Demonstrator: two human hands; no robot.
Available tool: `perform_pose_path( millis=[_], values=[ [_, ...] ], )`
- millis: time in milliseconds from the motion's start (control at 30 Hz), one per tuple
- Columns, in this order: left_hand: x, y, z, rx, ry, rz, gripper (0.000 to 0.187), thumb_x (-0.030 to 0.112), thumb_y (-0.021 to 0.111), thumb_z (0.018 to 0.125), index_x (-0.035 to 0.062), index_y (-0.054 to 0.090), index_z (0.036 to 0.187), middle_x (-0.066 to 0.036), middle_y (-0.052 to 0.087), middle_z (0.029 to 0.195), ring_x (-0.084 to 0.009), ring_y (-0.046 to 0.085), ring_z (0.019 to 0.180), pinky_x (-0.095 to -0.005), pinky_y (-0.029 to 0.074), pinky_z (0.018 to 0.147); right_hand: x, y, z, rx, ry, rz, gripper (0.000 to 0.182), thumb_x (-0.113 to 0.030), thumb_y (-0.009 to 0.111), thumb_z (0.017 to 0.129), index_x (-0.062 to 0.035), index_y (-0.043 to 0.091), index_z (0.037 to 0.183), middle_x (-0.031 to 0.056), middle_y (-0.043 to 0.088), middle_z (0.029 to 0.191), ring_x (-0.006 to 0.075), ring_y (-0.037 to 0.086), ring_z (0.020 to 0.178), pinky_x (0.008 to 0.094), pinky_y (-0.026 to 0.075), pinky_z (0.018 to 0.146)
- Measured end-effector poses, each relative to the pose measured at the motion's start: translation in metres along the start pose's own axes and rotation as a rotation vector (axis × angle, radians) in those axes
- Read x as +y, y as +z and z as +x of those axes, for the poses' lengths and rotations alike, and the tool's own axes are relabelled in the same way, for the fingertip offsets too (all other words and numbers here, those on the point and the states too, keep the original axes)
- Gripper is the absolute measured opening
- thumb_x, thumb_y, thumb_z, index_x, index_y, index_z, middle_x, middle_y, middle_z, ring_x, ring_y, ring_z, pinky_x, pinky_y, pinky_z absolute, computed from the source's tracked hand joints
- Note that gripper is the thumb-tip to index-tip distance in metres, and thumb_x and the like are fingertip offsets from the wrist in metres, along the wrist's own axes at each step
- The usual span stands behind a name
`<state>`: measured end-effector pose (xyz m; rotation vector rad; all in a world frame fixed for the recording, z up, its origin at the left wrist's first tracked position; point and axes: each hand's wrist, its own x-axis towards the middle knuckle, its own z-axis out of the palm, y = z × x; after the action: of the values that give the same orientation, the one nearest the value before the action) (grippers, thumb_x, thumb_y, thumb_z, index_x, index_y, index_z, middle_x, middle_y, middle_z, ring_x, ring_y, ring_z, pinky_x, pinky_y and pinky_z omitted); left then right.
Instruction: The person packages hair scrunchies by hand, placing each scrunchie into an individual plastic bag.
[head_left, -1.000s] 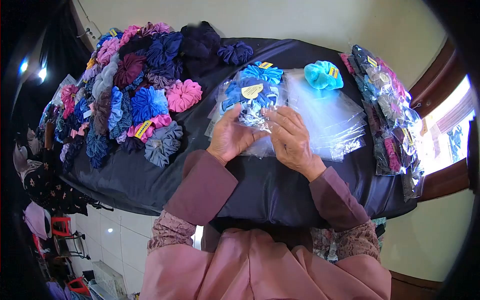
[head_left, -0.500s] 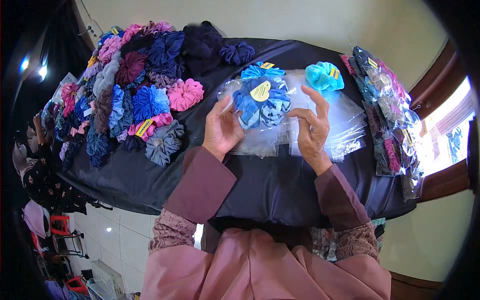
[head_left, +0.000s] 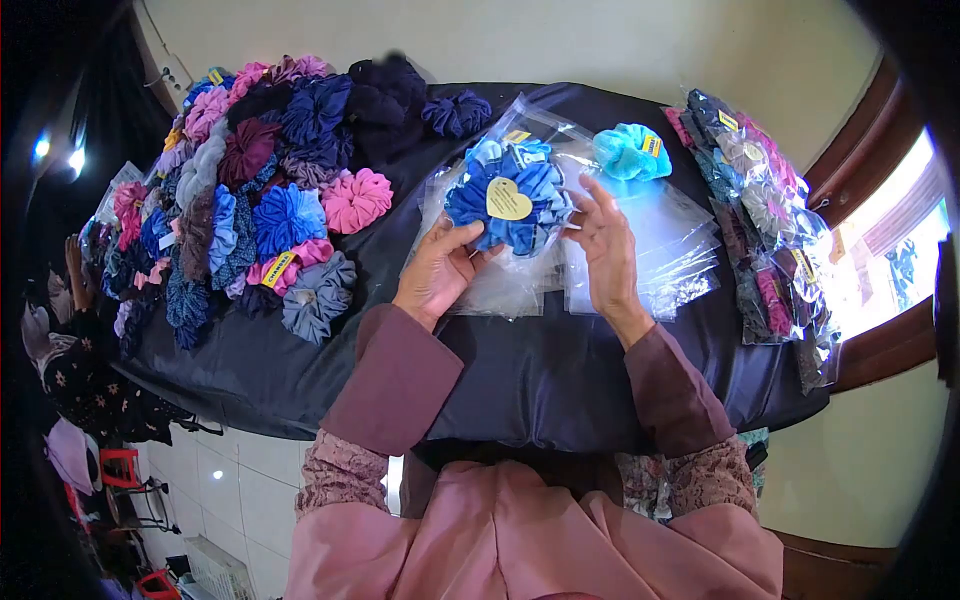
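A blue patterned scrunchie (head_left: 535,190) with a cream heart-shaped tag (head_left: 508,199) is held up over the black-covered table. It lies against a clear plastic bag whose top sticks out above it. My left hand (head_left: 440,268) pinches the lower left edge of the scrunchie, thumb in front. At its right edge is my right hand (head_left: 606,245), fingers apart and raised, the fingertips close to the plastic. Below both hands lie flat clear bags (head_left: 650,250). A turquoise scrunchie (head_left: 632,153) with a yellow label rests at the top of these bags.
A big heap of scrunchies (head_left: 250,150) covers the left of the black cloth (head_left: 540,370). Packed scrunchies in clear wrapping (head_left: 765,220) lie along the right edge. At the far left a person's hand (head_left: 74,262) shows beside dark flowered clothing.
The held scrunchie has turned and come slightly left, showing more blue, with the plastic bag standing taller behind it. My right hand has shifted a little left and its fingers have changed pose.
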<state>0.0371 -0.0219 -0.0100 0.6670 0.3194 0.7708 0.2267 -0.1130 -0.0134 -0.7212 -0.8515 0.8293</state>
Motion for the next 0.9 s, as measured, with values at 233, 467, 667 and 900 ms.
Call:
perform_pose_path(
  millis=[233,467,667,900],
  values=[
    [0.007,0.004,-0.004,-0.047,-0.060,0.024,0.029,0.011,0.061,0.084,0.0073,0.055,0.112,-0.002,0.061,0.106,-0.0147,0.058,0.097,-0.0320,0.048,0.083,-0.007,0.007,-0.003,0.095,-0.019,-0.272,0.039,-0.013,0.055,0.089,-0.0039,0.050,0.127,0.0036,0.058,0.090,0.0092,0.052,0.081,0.0243,0.041,0.071],
    [0.007,-0.008,0.001,0.033,0.118,0.328,0.028,0.016,0.065,0.083,0.0079,0.058,0.109,0.004,0.057,0.098,-0.0057,0.050,0.091,-0.0204,0.038,0.079,-0.009,0.005,-0.003,0.109,-0.010,-0.282,0.035,-0.006,0.057,0.086,-0.0026,0.054,0.120,0.0023,0.059,0.090,0.0071,0.052,0.080,0.0220,0.040,0.068],
    [0.003,0.005,-0.003,0.120,0.291,0.573,0.028,0.018,0.065,0.086,0.0053,0.060,0.110,0.004,0.057,0.097,-0.0037,0.049,0.087,-0.0188,0.036,0.077,-0.009,0.006,-0.004,0.063,0.016,-0.225,0.031,-0.005,0.057,0.085,-0.0001,0.057,0.115,0.0033,0.061,0.096,0.0072,0.053,0.083,0.0217,0.041,0.074],
    [0.001,0.000,-0.001,0.129,0.346,0.631,0.025,0.019,0.063,0.088,0.0038,0.064,0.108,0.004,0.060,0.091,-0.0039,0.050,0.083,-0.0193,0.038,0.074,-0.006,0.008,-0.007,0.039,0.040,-0.247,0.026,-0.006,0.057,0.085,-0.0003,0.061,0.110,0.0013,0.061,0.097,0.0063,0.052,0.084,0.0215,0.041,0.075]
  ],
)
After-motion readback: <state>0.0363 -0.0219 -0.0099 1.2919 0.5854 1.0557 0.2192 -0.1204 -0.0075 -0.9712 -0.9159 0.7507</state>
